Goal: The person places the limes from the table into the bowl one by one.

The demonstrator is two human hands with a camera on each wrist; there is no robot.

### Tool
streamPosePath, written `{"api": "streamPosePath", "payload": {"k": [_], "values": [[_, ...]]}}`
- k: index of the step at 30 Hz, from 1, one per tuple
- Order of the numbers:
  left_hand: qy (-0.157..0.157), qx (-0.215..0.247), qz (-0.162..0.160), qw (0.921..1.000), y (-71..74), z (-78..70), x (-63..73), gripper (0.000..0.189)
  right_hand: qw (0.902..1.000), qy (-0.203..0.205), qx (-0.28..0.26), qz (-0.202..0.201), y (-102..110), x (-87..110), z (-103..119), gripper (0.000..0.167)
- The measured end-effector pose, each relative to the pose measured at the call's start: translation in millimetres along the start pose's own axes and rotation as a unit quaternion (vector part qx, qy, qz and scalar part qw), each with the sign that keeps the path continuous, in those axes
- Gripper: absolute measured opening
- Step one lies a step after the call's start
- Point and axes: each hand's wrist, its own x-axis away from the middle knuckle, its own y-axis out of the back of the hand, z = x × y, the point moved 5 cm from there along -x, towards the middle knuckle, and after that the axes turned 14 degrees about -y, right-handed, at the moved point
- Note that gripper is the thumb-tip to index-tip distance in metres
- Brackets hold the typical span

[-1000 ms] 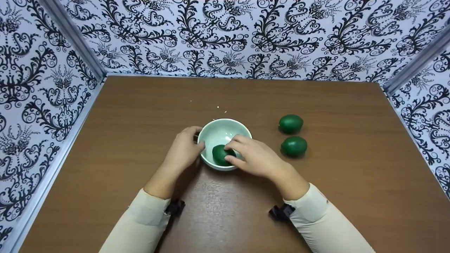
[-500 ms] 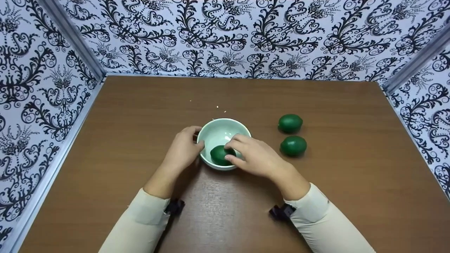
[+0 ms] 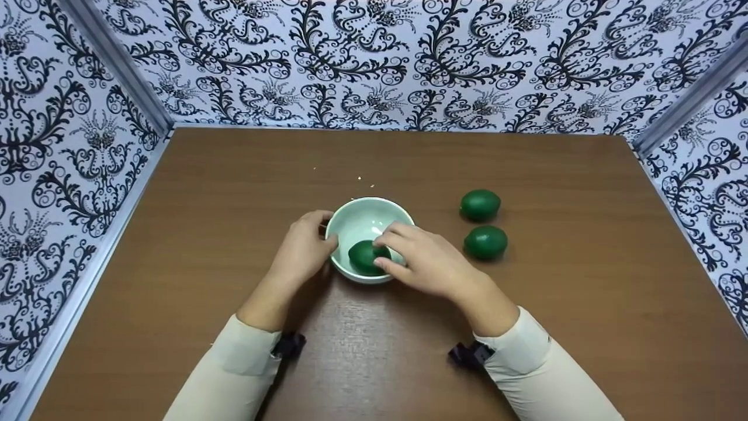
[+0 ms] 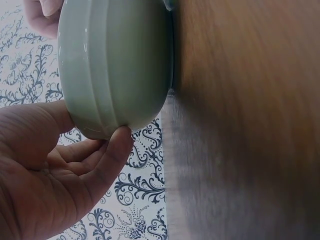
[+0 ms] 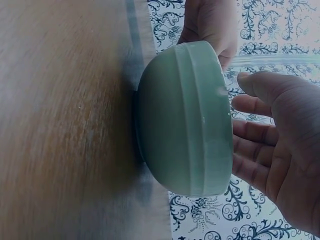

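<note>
A pale green bowl (image 3: 369, 223) stands upright on the wooden table, with one green lime (image 3: 366, 258) lying in it. My left hand (image 3: 301, 245) holds the bowl's left side, thumb over the rim and fingers on the outer wall; the left wrist view shows this grip on the ribbed bowl (image 4: 120, 65). Over the bowl's right rim, my right hand (image 3: 429, 263) has its thumb and fingers spread apart beside the lime. In the right wrist view, that hand (image 5: 285, 145) is at the rim of the bowl (image 5: 182, 120), whose wall hides the lime.
Two more limes, a far lime (image 3: 480, 205) and a nearer lime (image 3: 486, 243), lie on the table right of the bowl. A few tiny pale crumbs (image 3: 359, 178) are scattered behind it. Patterned walls (image 3: 374, 64) enclose the table's back and sides.
The lime in the bowl has turned and shifted slightly left, away from the right fingers. Both hands and the bowl have barely moved; the whole view has drifted a little.
</note>
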Motion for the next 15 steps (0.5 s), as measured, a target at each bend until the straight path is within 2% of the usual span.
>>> {"api": "streamPosePath", "payload": {"k": [15], "values": [[-0.005, -0.01, 0.003, 0.9999, -0.1, 0.9, -0.3, 0.041, 0.9992, 0.004, -0.005, -0.038, 11.5, 8.7, -1.6, 0.034]]}}
